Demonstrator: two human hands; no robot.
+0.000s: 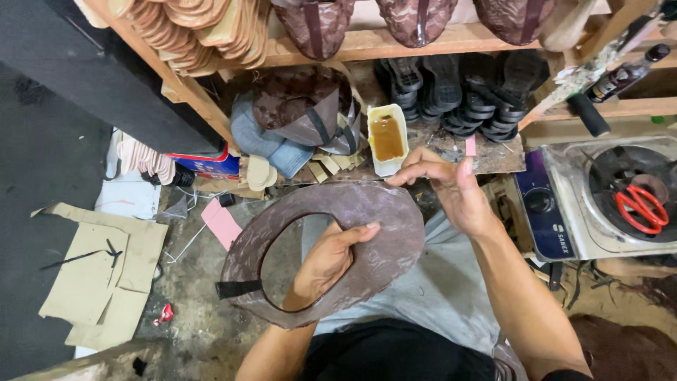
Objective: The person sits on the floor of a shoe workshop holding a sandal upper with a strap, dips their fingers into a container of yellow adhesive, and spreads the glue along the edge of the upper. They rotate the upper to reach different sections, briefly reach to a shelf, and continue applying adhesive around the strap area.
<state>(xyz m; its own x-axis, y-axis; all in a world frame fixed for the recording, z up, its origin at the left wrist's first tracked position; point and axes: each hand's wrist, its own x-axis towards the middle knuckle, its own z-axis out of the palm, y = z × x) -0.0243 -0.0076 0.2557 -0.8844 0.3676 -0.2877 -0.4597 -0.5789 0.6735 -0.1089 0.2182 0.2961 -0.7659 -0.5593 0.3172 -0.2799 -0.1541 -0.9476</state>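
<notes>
A brown patterned shoe upper (384,243), cut flat with a large oval opening, is held over my lap. My left hand (326,262) reaches through that opening and grips the upper's inner edge, thumb on top. At the upper's far edge my right hand (451,187) has its fingers curled and touches the rim. A black strap end (236,288) sticks out at the upper's left. Just beyond my right hand stands a white tub of amber glue (386,138).
Stacked black soles (462,95) and finished brown uppers (303,106) sit under a wooden shelf (381,44). A small stove (599,197) with red scissors (643,209) stands at the right. Cardboard pieces (99,279) and a pink scrap (222,223) lie on the floor at left.
</notes>
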